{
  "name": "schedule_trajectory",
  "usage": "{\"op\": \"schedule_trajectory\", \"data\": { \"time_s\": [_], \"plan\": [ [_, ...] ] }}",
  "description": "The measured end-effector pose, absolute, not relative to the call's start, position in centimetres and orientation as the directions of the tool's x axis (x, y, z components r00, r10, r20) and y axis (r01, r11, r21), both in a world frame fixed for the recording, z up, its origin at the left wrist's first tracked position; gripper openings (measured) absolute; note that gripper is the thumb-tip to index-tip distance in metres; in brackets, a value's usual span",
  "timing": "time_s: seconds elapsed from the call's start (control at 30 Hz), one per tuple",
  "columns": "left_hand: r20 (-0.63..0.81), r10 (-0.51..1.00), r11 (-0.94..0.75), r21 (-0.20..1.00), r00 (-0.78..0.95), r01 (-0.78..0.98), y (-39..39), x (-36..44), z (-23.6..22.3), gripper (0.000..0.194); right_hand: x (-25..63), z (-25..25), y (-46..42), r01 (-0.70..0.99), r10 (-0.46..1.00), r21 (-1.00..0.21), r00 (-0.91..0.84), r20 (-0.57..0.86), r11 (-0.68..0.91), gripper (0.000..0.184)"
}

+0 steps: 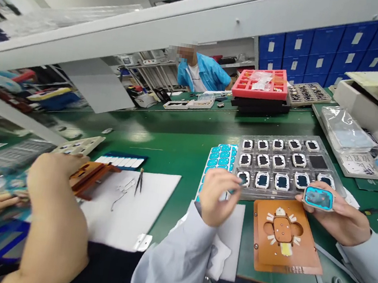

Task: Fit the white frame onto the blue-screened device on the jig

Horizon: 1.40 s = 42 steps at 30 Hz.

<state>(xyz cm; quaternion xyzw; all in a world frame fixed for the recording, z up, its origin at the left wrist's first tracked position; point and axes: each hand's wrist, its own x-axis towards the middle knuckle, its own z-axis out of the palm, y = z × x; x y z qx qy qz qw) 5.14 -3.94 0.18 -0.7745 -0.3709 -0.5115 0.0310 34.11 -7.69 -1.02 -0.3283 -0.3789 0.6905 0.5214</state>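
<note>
Blue-faced, rounded-rectangular casing (319,198) sits pinched in my right hand (344,223); at its nine o'clock, my left hand (216,198) curls, whether pinching anything I can't tell.

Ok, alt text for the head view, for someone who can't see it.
The wearer's right hand holds a blue-faced case near an orange fixture on a green bench; the left hand is by a sheet of blue pieces and a parts tray.

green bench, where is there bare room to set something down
The bench is bare between the white mat and blue stickers; a strip shows behind the clear tray. It's crowded around the orange plate and right hand.
</note>
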Motion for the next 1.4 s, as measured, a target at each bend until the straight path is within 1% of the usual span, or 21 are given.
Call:
{"op": "schedule_trajectory", "data": {
  "time_s": [0.03, 0.07, 0.1, 0.13, 0.23, 0.33, 0.4, 0.47, 0.53, 0.57, 0.6, 0.63, 0.67, 0.7, 0.73, 0.8, 0.97, 1.07, 1.13, 1.23, 1.4],
  "plan": [
    [0.849, 0.407, -0.830, 0.189, 0.338, 0.524, -4.7, 6.0, 0.3, 0.006, 34.0, -0.9, -7.6, -0.465, 0.970, -0.872, -0.240, -0.046, -0.156, 0.045],
    [0.843, 0.283, -0.901, 0.070, 0.457, 0.428, -5.3, 6.7, 0.4, 0.010, 34.0, -0.9, -7.6, -0.456, 0.970, -0.879, -0.239, -0.032, -0.141, 0.045],
    [0.811, 0.197, -0.941, -0.001, 0.551, 0.338, -5.8, 7.4, 0.4, 0.012, 34.0, -0.8, -7.5, -0.440, 0.971, -0.889, -0.239, -0.020, -0.126, 0.045],
    [0.771, 0.161, -0.963, -0.015, 0.616, 0.270, -6.1, 7.9, 0.3, 0.012, 34.0, -0.8, -7.4, -0.421, 0.972, -0.900, -0.234, -0.009, -0.110, 0.045],
    [0.641, 0.186, -0.981, 0.083, 0.745, 0.173, -6.1, 8.7, 0.0, 0.016, 34.3, -0.6, -7.4, -0.344, 0.979, -0.937, -0.203, 0.012, -0.060, 0.048],
    [0.535, 0.233, -0.971, 0.171, 0.812, 0.166, -5.4, 8.8, -0.3, 0.026, 35.1, -0.4, -7.7, -0.293, 0.976, -0.956, -0.207, 0.065, 0.002, 0.050],
    [0.513, 0.273, -0.956, 0.242, 0.814, 0.167, -5.1, 8.7, -0.3, 0.030, 35.8, -0.3, -7.7, -0.272, 0.970, -0.960, -0.206, 0.130, 0.071, 0.050],
    [0.507, 0.317, -0.932, 0.324, 0.802, 0.164, -5.0, 8.7, -0.3, 0.024, 36.7, 0.0, -7.3, -0.203, 0.965, -0.964, -0.160, 0.207, 0.173, 0.049],
    [0.509, 0.324, -0.919, 0.369, 0.798, 0.138, -4.9, 8.6, -0.4, 0.018, 37.6, 0.7, -6.3, -0.035, 0.948, -0.952, -0.088, 0.307, 0.305, 0.047],
    [0.516, 0.310, -0.921, 0.371, 0.798, 0.118, -4.9, 8.6, -0.4, 0.019, 38.1, 1.2, -5.5, 0.107, 0.930, -0.924, -0.071, 0.362, 0.367, 0.046],
    [0.526, 0.289, -0.927, 0.363, 0.800, 0.096, -4.9, 8.6, -0.5, 0.021, 38.6, 1.7, -4.6, 0.288, 0.908, -0.863, -0.073, 0.412, 0.415, 0.045],
    [0.536, 0.268, -0.933, 0.353, 0.801, 0.076, -4.9, 8.5, -0.6, 0.024, 39.0, 2.3, -3.5, 0.494, 0.890, -0.753, -0.107, 0.443, 0.434, 0.045],
    [0.542, 0.253, -0.936, 0.346, 0.801, 0.062, -4.9, 8.5, -0.7, 0.028, 39.4, 2.8, -2.4, 0.690, 0.879, -0.584, -0.166, 0.447, 0.428, 0.045],
    [0.544, 0.245, -0.938, 0.343, 0.803, 0.054, -4.8, 8.4, -0.8, 0.032, 39.7, 3.3, -1.2, 0.828, 0.880, -0.394, -0.226, 0.418, 0.400, 0.043],
    [0.542, 0.240, -0.939, 0.341, 0.806, 0.050, -4.8, 8.3, -0.9, 0.036, 40.0, 3.7, -0.1, 0.868, 0.885, -0.318, -0.244, 0.398, 0.382, 0.041],
    [0.537, 0.233, -0.941, 0.336, 0.811, 0.048, -4.8, 8.2, -0.9, 0.040, 40.4, 4.1, 1.8, 0.893, 0.889, -0.240, -0.282, 0.361, 0.381, 0.038],
    [0.560, 0.190, -0.951, 0.311, 0.806, 0.008, -5.1, 8.1, -0.9, 0.039, 41.5, 3.6, 4.0, 0.834, 0.839, -0.177, -0.466, 0.281, 0.523, 0.030],
    [0.570, 0.173, -0.955, 0.298, 0.804, -0.006, -5.2, 8.2, -0.8, 0.037, 42.5, 3.5, 4.3, 0.787, 0.799, -0.173, -0.544, 0.257, 0.592, 0.023],
    [0.573, 0.177, -0.959, 0.284, 0.800, 0.009, -5.3, 8.2, -0.8, 0.035, 42.7, 3.2, 4.6, 0.793, 0.802, -0.177, -0.525, 0.285, 0.583, 0.024],
    [0.577, 0.197, -0.961, 0.272, 0.792, 0.041, -5.2, 8.1, -0.7, 0.032, 41.8, 1.9, 5.2, 0.847, 0.836, -0.194, -0.403, 0.371, 0.494, 0.033],
    [0.553, 0.222, -0.955, 0.289, 0.803, 0.066, -5.3, 8.0, -0.5, 0.031, 40.3, -0.9, 6.2, 0.845, 0.857, -0.310, -0.285, 0.430, 0.437, 0.030]
  ]
}}
